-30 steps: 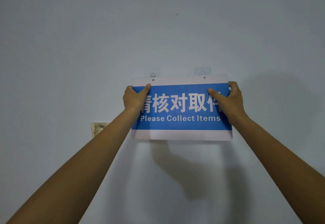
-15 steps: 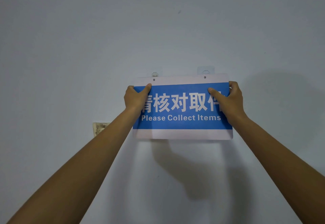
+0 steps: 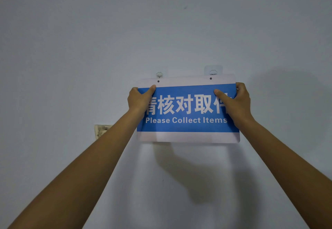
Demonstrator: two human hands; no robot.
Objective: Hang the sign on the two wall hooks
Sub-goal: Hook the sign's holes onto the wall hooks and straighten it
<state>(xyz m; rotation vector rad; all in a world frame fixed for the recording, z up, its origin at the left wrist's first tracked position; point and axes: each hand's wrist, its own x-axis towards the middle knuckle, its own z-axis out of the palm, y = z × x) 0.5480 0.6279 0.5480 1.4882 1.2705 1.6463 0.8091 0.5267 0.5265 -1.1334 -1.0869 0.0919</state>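
1. You are holding the sign (image 3: pixel 186 110) flat against the wall (image 3: pixel 71 49), both arms reaching up to it.
2. Your left hand (image 3: pixel 139 100) is pinching the sign's left edge near the top corner, thumb lying across the blue front and the other fingers behind.
3. Your right hand (image 3: pixel 235 101) is gripping the right edge the same way, thumb on the front over the last character.
4. The sign's two small holes are sitting just below the left hook (image 3: pixel 159 74) and the right hook (image 3: pixel 213 72); neither hook is passing through a hole.
5. The top edge is tilting slightly, higher on the right.
6. A worn wall plate (image 3: pixel 101 131) is showing left of your left forearm.
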